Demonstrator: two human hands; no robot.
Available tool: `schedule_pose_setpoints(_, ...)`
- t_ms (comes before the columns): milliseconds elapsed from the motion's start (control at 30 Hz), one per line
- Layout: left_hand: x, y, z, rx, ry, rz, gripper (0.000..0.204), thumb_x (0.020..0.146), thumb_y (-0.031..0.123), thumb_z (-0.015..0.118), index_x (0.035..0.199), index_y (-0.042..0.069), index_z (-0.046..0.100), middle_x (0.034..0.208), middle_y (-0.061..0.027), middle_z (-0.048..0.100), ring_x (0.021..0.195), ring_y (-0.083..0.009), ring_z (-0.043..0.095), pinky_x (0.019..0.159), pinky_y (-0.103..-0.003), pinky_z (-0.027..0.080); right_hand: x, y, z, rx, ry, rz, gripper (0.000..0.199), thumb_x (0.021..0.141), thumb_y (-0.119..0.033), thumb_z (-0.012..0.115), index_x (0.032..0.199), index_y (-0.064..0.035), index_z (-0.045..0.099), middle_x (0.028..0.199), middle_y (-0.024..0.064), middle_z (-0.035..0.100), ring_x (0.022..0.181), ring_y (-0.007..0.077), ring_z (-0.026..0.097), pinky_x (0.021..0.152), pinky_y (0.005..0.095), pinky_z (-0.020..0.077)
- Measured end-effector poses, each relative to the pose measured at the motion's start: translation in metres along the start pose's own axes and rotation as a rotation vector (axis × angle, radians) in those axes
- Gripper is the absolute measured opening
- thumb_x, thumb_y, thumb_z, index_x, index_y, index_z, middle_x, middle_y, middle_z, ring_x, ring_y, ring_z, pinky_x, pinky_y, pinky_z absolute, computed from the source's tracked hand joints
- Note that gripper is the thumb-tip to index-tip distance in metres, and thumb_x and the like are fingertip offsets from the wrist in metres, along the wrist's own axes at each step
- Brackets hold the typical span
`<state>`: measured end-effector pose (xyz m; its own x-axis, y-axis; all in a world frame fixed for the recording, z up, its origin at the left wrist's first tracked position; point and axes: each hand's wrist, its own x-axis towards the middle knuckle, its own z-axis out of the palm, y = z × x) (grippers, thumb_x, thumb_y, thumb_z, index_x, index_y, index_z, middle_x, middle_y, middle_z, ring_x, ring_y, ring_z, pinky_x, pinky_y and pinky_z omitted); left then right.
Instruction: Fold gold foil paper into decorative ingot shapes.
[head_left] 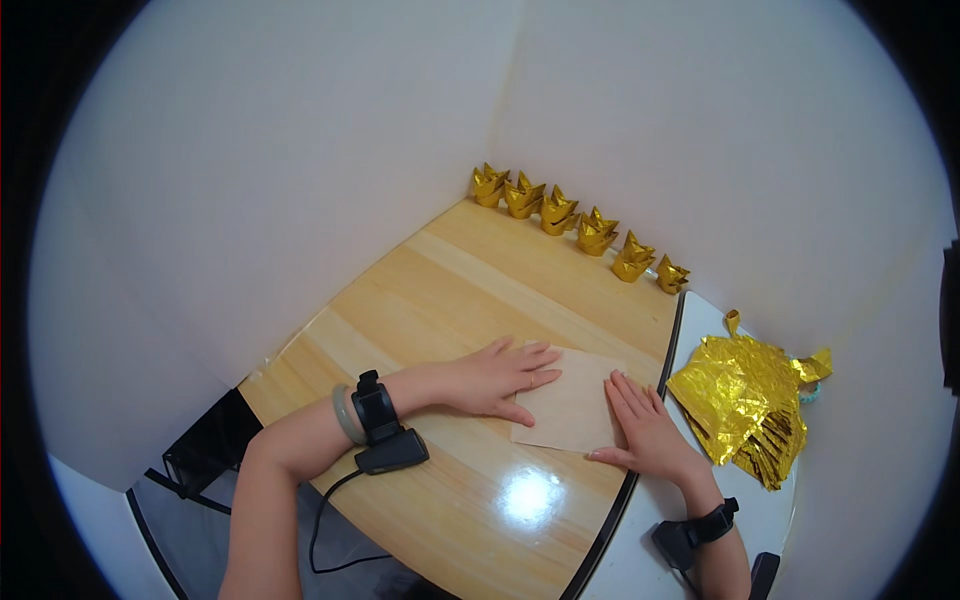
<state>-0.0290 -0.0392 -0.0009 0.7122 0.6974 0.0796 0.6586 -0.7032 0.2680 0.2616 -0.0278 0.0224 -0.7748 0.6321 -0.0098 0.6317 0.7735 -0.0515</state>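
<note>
A square sheet of pale beige paper [570, 400] lies flat on the wooden tabletop. My left hand [500, 378] rests on its left part, fingers stretched and spread, palm down. On the sheet's right edge lies my right hand [643, 425], also palm down with its fingers extended and thumb apart at the lower corner. Neither hand grips anything. To the right of my right hand is a crinkled pile of gold foil sheets [742, 390], partly fanned at its lower side.
Several folded gold foil pieces with pointed tips [558, 212] stand in a row along the back wall. The wooden tabletop [400, 310] meets a white surface [645, 530] at a dark edge. Black wrist devices [385, 425] with cables sit on both my wrists.
</note>
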Motion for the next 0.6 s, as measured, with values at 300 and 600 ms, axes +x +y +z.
schedule_pose_setpoints(300, 0.003, 0.014, -0.012, -0.296, 0.073, 0.123, 0.068, 0.076, 0.037, 0.071, 0.128, 0.001, 0.048, 0.128, -0.0163, 0.047, 0.118, -0.0323, 0.044, 0.101, -0.039, 0.036, 0.000, -0.012, -0.015, 0.118, 0.192, -0.125, 0.072, 0.071, -0.050, 0.071, 0.123, -0.0037, 0.052, 0.114, 0.0104, 0.060, 0.108, 0.0274, 0.054, 0.088, 0.0383, 0.0462)
schedule_pose_setpoints(600, 0.003, 0.023, -0.008, -0.216, 0.143, -0.015, 0.059, 0.071, 0.028, 0.075, 0.119, 0.002, 0.052, 0.116, -0.0148, 0.054, 0.110, -0.0307, 0.050, 0.096, -0.039, 0.041, -0.001, -0.013, -0.016, 0.144, 0.162, -0.004, 0.065, 0.076, -0.043, 0.070, 0.126, -0.0058, 0.050, 0.107, 0.0108, 0.064, 0.098, 0.0278, 0.059, 0.081, 0.0371, 0.0488)
